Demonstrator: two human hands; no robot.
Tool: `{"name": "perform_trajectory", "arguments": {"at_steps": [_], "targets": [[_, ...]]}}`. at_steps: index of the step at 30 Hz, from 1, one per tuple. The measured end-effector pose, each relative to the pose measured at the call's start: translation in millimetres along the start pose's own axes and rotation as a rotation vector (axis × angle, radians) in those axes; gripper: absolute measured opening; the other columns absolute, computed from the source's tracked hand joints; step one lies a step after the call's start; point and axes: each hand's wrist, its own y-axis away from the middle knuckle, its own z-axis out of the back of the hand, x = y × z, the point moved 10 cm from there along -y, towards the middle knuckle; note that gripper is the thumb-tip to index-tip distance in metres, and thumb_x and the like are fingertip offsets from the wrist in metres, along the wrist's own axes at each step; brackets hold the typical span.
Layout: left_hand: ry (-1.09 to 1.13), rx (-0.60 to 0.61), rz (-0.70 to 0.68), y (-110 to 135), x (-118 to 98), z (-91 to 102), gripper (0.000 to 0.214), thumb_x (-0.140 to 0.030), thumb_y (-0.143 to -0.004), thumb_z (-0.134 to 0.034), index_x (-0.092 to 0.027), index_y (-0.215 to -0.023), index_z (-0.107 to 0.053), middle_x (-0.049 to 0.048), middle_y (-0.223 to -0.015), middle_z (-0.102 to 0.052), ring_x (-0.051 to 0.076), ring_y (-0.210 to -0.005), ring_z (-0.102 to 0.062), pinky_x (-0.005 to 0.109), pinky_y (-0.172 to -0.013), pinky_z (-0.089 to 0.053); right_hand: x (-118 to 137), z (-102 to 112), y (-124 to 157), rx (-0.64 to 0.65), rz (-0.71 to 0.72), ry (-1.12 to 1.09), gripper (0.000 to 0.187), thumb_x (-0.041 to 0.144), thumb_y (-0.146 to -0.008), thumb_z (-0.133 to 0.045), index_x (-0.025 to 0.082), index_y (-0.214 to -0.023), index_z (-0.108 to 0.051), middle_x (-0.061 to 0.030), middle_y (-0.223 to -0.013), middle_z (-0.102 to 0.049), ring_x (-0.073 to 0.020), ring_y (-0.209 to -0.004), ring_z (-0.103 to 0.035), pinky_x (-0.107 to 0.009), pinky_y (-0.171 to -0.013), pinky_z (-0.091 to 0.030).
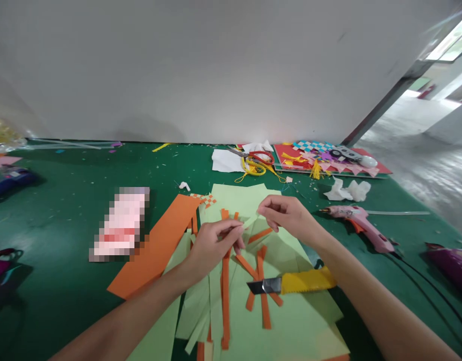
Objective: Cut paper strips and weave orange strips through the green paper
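Between my hands a short pale green paper strip (250, 221) is stretched. My left hand (216, 244) pinches its lower left end, and my right hand (285, 213) pinches the upper right end. Both hover over light green paper sheets (309, 321). Narrow orange paper strips (225, 296) lie scattered on the sheets below. A yellow-handled utility knife (308, 282) rests there too, blade pointing left, close to my right forearm. Left of the sheets lies a wide piece of orange paper (159, 245), beside a small orange-and-green woven piece (208, 200).
A pink glue gun (362, 225) with a cord lies at right on the green table (65, 210). Red-handled scissors (259, 156), crumpled tissue (347, 189) and a red board (370, 163) with paper crafts are toward the back. A blurred flat object (120, 223) lies left.
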Motion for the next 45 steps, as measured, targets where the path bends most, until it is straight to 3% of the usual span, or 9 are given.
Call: {"name": "perform_trajectory", "arguments": {"at_steps": [10,15,25,30,34,36,41,45], "targets": [[-0.005,-0.012,0.004,-2.9,2.2,1.0,0.029,-0.038,-0.089,-0.051,-0.016,-0.075,-0.065,0.0028,-0.07,-0.068,0.012,-0.055,-0.061,0.019,-0.048,-0.046,-5.2,23.2,-1.6,-0.223,0.039,-0.178,0.021,0.036,-0.086,-0.056,0.018,-0.076,-0.054,0.0078,-0.047,-0.044,-0.0059,-0.042,-0.042,-0.019,-0.043,-0.03],[-0.017,-0.039,-0.005,-2.9,-0.1,4.2,0.027,-0.036,-0.087,-0.054,-0.016,-0.072,-0.064,0.0018,-0.064,-0.067,0.011,-0.054,-0.06,0.018,-0.047,-0.045,-4.0,26.9,-1.2,-0.254,0.052,-0.168,0.019,0.034,-0.086,-0.057,0.017,-0.077,-0.055,0.0084,-0.046,-0.043,-0.0052,-0.041,-0.042,-0.018,-0.041,-0.029],[0.004,-0.062,-0.002,-4.1,4.4,5.5,0.024,-0.037,-0.087,-0.055,-0.017,-0.079,-0.065,0.0023,-0.074,-0.071,0.011,-0.056,-0.063,0.019,-0.051,-0.048,-0.2,39.0,0.8,-0.295,0.101,-0.208,0.018,0.031,-0.086,-0.058,0.017,-0.076,-0.055,0.0082,-0.046,-0.041,-0.0061,-0.04,-0.042,-0.019,-0.04,-0.028],[-0.013,-0.063,-0.004,-3.1,6.0,5.9,0.025,-0.039,-0.087,-0.054,-0.018,-0.081,-0.067,0.0021,-0.075,-0.071,0.012,-0.058,-0.064,0.019,-0.049,-0.048,3.7,33.0,1.8,-0.05,0.077,-0.35,0.015,0.026,-0.085,-0.061,0.016,-0.074,-0.057,0.0082,-0.045,-0.038,-0.0066,-0.04,-0.04,-0.021,-0.041,-0.028],[-0.048,-0.058,-0.002,-1.8,3.5,6.4,0.027,-0.04,-0.087,-0.054,-0.018,-0.081,-0.067,0.0022,-0.073,-0.071,0.012,-0.058,-0.063,0.019,-0.048,-0.047,7.1,48.2,7.0,-0.036,0.098,-0.479,0.015,0.024,-0.085,-0.061,0.016,-0.073,-0.057,0.0088,-0.044,-0.035,-0.0051,-0.039,-0.036,-0.02,-0.041,-0.03],[-0.051,-0.061,-0.003,-1.7,1.7,6.8,0.026,-0.04,-0.087,-0.054,-0.018,-0.081,-0.067,0.0021,-0.073,-0.07,0.012,-0.058,-0.063,0.019,-0.048,-0.046,5.7,45.9,8.7,0.025,0.07,-0.459,0.015,0.025,-0.085,-0.061,0.015,-0.073,-0.058,0.0085,-0.045,-0.037,-0.0051,-0.039,-0.036,-0.02,-0.042,-0.03],[-0.071,-0.075,-0.046,-1.8,-4.7,7.1,0.026,-0.038,-0.088,-0.053,-0.017,-0.08,-0.065,0.0014,-0.071,-0.069,0.012,-0.056,-0.063,0.02,-0.051,-0.046,-10.1,-0.1,14.7,0.362,-0.123,-0.208,0.02,0.029,-0.081,-0.064,0.014,-0.071,-0.058,0.0059,-0.045,-0.046,-0.0054,-0.04,-0.039,-0.019,-0.042,-0.03],[-0.143,-0.096,-0.097,0.4,-10.3,9.2,0.024,-0.037,-0.088,-0.051,-0.018,-0.081,-0.065,0.0014,-0.072,-0.069,0.014,-0.065,-0.064,0.021,-0.059,-0.047,-22.8,-17.9,13.0,0.394,-0.217,-0.072,0.023,0.036,-0.08,-0.062,0.014,-0.072,-0.059,0.0064,-0.045,-0.047,-0.0051,-0.04,-0.039,-0.018,-0.042,-0.031]]}}
